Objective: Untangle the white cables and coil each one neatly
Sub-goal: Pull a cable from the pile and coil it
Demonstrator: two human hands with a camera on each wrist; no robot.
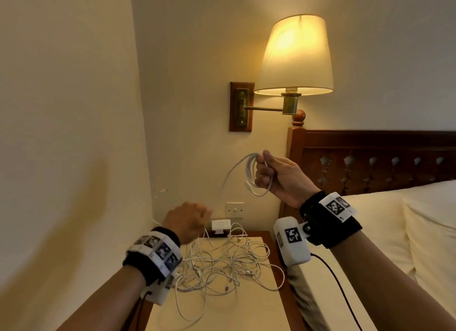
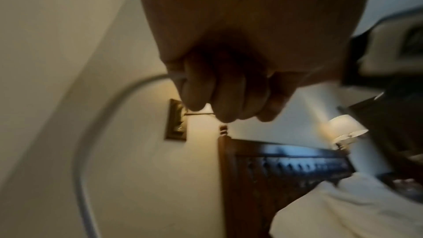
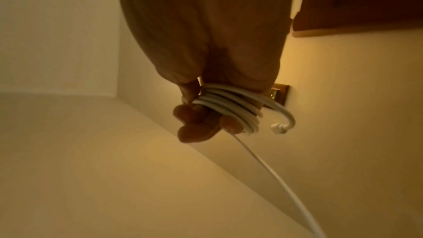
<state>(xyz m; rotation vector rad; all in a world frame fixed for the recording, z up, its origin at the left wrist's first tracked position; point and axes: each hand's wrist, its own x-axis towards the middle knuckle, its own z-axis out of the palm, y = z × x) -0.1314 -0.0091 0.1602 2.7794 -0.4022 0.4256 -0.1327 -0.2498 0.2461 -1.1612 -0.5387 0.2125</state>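
My right hand (image 1: 269, 173) is raised in front of the headboard and grips a white cable coil (image 1: 250, 168), wound in several loops round its fingers (image 3: 226, 105); a plug end (image 3: 278, 127) sticks out free. One strand (image 1: 230, 174) runs down and left from the coil to my left hand (image 1: 191, 218), whose curled fingers (image 2: 219, 95) hold that cable (image 2: 96, 126). Below both hands a tangle of white cables (image 1: 222, 261) lies on the bedside table (image 1: 222, 313).
A lit wall lamp (image 1: 294, 57) on a brass arm hangs above the hands. A dark wooden headboard (image 1: 370, 163) and a bed with white pillows (image 1: 407, 232) fill the right. A white charger (image 1: 220, 226) and a wall switch (image 1: 235, 210) sit behind the tangle.
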